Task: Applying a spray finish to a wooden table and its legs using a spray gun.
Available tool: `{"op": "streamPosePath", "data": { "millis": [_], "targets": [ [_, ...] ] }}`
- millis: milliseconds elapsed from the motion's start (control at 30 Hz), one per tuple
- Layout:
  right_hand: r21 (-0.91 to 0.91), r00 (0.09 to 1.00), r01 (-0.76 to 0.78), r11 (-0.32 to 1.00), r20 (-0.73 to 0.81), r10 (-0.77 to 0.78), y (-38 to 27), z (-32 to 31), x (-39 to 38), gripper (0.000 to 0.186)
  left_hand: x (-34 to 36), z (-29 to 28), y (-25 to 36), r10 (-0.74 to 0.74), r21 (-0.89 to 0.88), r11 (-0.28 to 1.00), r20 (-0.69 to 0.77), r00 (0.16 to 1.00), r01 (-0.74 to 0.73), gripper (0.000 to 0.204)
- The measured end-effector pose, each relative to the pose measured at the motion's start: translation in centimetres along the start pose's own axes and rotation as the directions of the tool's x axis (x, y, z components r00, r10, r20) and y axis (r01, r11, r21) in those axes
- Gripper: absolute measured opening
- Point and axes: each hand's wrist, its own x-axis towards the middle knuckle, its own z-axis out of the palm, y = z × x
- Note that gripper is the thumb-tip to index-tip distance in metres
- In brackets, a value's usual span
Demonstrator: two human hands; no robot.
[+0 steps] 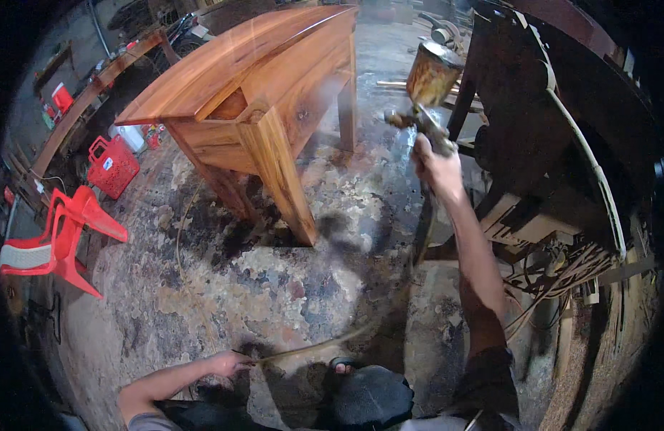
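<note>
My right hand [436, 161] grips a spray gun [418, 122] with a stained metal cup [432, 72] on top, raised at the right of the wooden piece of furniture. My left hand [231, 363] is closed on a pale, thin air hose [321, 341] low in the view, which curves up toward the gun. The reddish-brown furniture [289, 86] stands upright at the upper middle on thick square legs, with a slanted top and an open recess at its near end. Faint pale mist hangs by its right side.
A red plastic chair [77, 223] and red basket [113, 169] stand on the left, near a curved wooden rail [102, 79]. On the right are a large dark piece [562, 158] and coiled cords [562, 280]. The concrete floor [152, 302] is mottled with stains.
</note>
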Motion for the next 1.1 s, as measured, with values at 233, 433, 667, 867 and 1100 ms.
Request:
{"op": "streamPosePath", "data": {
  "millis": [233,433,667,867,1100],
  "targets": [
    [-0.476,0.91,0.054,0.878,-0.34,-0.24,0.6,4.5,14.0,0.037,1.5,-3.3,4.0,-0.214,-0.195,0.962,-0.09,0.973,0.193,0.042],
    [-0.486,0.865,0.285,0.826,-0.241,-0.44,-0.3,4.3,11.3,0.036,1.8,-5.1,5.0,-0.302,-0.184,0.941,-0.074,0.95,0.285,0.041],
    [-0.089,0.993,-0.041,0.995,0.105,0.05,-4.9,-1.1,-4.3,0.032,0.5,-4.3,0.7,-0.154,-0.033,0.987,0.039,0.987,0.156,0.04],
    [0.159,0.927,-0.121,0.98,0.371,0.054,-8.8,-2.6,-8.1,0.032,2.2,-3.2,-0.6,-0.111,-0.112,0.986,0.106,0.988,0.123,0.041],
    [-0.258,1.0,-0.004,0.966,-0.027,-0.003,-4.7,1.4,4.1,0.041,2.3,-5.6,4.4,-0.226,-0.034,0.973,0.053,0.973,0.228,0.039]
  ]
}}
